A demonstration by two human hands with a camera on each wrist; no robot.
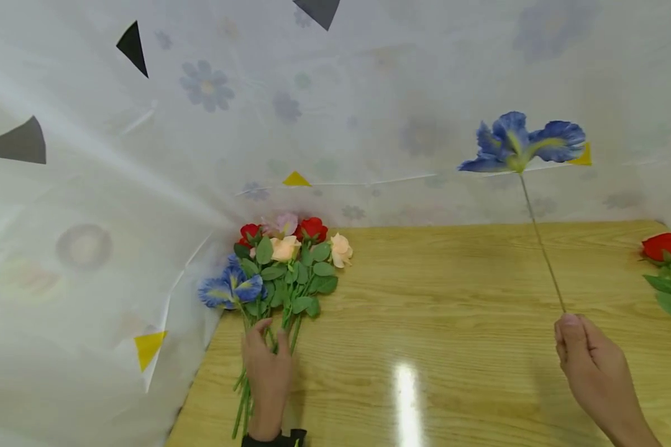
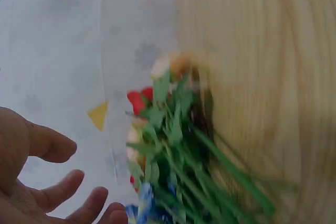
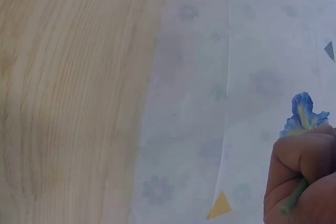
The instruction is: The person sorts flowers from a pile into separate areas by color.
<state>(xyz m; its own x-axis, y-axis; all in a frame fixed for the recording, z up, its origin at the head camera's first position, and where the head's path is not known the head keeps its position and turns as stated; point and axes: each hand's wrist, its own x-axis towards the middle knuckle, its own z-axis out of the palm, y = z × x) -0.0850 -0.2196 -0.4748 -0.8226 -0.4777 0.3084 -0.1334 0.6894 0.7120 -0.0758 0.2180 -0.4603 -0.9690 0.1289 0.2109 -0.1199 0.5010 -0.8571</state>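
Observation:
My right hand [image 1: 598, 366] grips the thin stem of a blue iris [image 1: 517, 146] and holds it upright above the table; the green stem end [image 3: 294, 196] pokes out of the fist in the right wrist view. On the left lies a bunch of flowers [image 1: 291, 273] with red roses, peach roses, a pale pink flower and another blue iris [image 1: 232, 288]. Over its stems is my left hand [image 1: 268, 366]. The left wrist view shows that hand [image 2: 58, 182] with thumb and fingers spread apart, nothing between them, beside the bunch.
A red rose [image 1: 668, 248] with green leaves lies at the table's right edge, partly cut off. The wooden table [image 1: 436, 298] meets a white patterned sheet [image 1: 369, 112] at the back and left. Yellow and dark triangles mark the sheet.

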